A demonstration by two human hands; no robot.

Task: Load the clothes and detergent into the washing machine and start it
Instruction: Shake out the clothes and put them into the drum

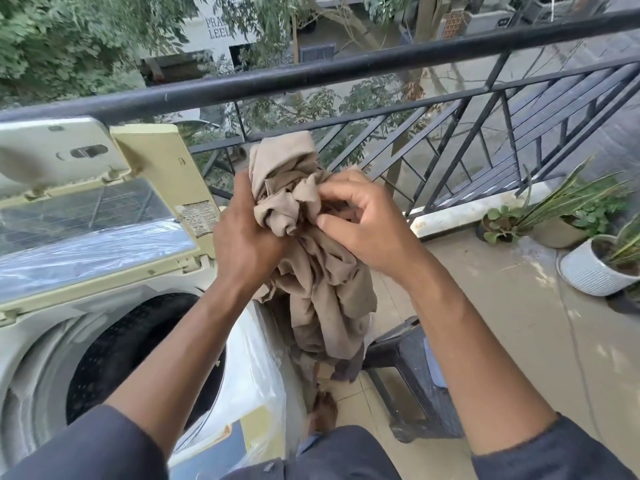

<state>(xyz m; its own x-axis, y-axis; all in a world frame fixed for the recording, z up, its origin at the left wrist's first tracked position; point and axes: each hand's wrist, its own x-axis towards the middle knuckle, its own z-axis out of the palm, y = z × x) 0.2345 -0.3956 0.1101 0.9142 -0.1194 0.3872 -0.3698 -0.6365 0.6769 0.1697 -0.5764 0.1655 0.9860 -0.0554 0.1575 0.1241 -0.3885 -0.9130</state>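
Where: on a balcony, at the open top-loader, with both hands raised in front of the black railing [346, 69].
Left hand: my left hand [247, 237] is clenched round the near side of the beige garment [311, 271], fingers wrapped into the bunched cloth.
Right hand: my right hand [363, 220] pinches the crumpled top folds between thumb and curled fingertips [323, 194]; I read this as picking the bundle apart or checking it.
Garment: it hangs in the air between the two hands, its loose tail drooping beside the right edge of the washing machine [31, 358], over the floor and not over the opening.
Machine: the lid [97, 230] stands propped back and the dark drum [138, 351] is exposed; I can see no clothing in the part of the drum that shows, though my left forearm covers some of it.
Detergent: I see no detergent anywhere in view.
Nearby: a dark stool [415, 375] stands just right of the machine, below the hanging cloth; potted plants [595, 258] sit well off to the right.
Done so far: by my judgement only the lid is opened and a first garment is picked up.
Left to do: drop this garment into the drum, load any others, add detergent, shut the lid and start the cycle.
Progress: early, I judge, with nearly all of the job ahead.
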